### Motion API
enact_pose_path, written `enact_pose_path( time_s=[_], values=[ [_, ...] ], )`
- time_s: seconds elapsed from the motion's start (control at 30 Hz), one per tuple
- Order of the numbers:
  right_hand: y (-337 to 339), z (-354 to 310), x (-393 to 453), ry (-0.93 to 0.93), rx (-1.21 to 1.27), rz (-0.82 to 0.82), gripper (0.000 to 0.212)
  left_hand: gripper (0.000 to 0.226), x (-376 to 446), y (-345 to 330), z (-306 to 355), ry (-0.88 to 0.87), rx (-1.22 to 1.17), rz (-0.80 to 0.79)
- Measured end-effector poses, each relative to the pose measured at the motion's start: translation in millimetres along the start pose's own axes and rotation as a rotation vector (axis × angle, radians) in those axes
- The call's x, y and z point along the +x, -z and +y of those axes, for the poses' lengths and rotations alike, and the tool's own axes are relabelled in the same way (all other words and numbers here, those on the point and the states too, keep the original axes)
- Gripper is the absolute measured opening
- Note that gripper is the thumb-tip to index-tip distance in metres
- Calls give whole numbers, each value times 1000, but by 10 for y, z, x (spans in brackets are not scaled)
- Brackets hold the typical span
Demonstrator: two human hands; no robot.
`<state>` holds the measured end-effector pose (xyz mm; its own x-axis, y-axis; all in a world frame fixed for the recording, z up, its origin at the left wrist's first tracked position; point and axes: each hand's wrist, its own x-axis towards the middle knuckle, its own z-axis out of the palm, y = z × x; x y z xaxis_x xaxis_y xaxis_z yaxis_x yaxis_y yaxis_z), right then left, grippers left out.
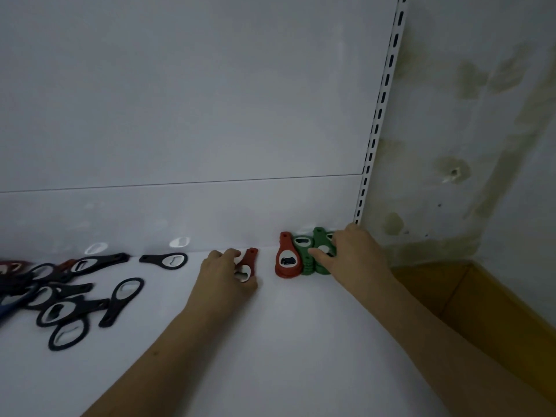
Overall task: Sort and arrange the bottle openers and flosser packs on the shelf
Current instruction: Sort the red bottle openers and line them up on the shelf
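On the white shelf (pixel 270 341), my left hand (pixel 224 275) grips a red bottle opener (pixel 249 261) by its round head, its handle pointing to the back panel. To the right, a red stack of openers (pixel 285 263) stands beside green stacks (pixel 310 254) in the shelf's back right corner. My right hand (pixel 349 251) rests on the green stacks, fingers pressing on them. Several black openers (pixel 75 302) lie scattered at the left, one (pixel 164 260) near the back. No flosser packs are in view.
A white back panel (pixel 180 115) rises behind the shelf, with a slotted upright (pixel 380 109) at its right end. Beyond it is a stained wall (pixel 481 115), and an open cardboard box (pixel 481 311) sits below the shelf's right end.
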<state>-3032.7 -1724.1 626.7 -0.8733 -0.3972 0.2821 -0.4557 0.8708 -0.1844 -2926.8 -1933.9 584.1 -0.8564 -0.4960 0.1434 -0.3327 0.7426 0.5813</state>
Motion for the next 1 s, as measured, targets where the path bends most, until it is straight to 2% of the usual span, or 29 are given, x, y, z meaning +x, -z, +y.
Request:
enact_pose_path(
  time_s=[0.1,0.23,0.3,0.37,0.4,0.5,0.57,0.63,0.7,0.8,0.9,0.97,1.0],
  values=[
    [32,-1,-16,0,96,120,42,59,32,4,31,25,52,-4],
    [89,-191,-91,136,283,265,22,57,59,54,44,51,97,-41],
    [68,-394,-136,246,377,237,14,58,72,158,29,78,87,-71],
    [-30,-595,-130,383,413,165,12,43,86,295,-10,89,71,-98],
    [-95,-693,-114,462,390,120,18,34,80,368,-47,103,39,-111],
    [-323,-983,-6,689,154,20,47,35,-39,623,-237,174,-164,-176],
    [-435,-1203,48,765,104,-22,55,20,-190,813,-391,237,-325,-222],
    [-464,-1458,31,780,161,-138,50,21,-353,1019,-551,295,-484,-239],
    [-475,-1730,-53,857,199,-130,39,38,-525,1233,-745,319,-576,-205],
    [-526,-2180,-246,988,127,-36,29,61,-852,1634,-1098,239,-418,-70],
    [-558,-2591,-396,1004,203,-22,14,50,-1284,2123,-1502,173,-95,55],
    [-560,-2822,-513,1019,294,-71,19,48,-1528,2415,-1806,228,33,-35],
    [-562,-2929,-569,1022,331,-38,22,52,-1614,2516,-1950,248,91,-124]
  ],
)
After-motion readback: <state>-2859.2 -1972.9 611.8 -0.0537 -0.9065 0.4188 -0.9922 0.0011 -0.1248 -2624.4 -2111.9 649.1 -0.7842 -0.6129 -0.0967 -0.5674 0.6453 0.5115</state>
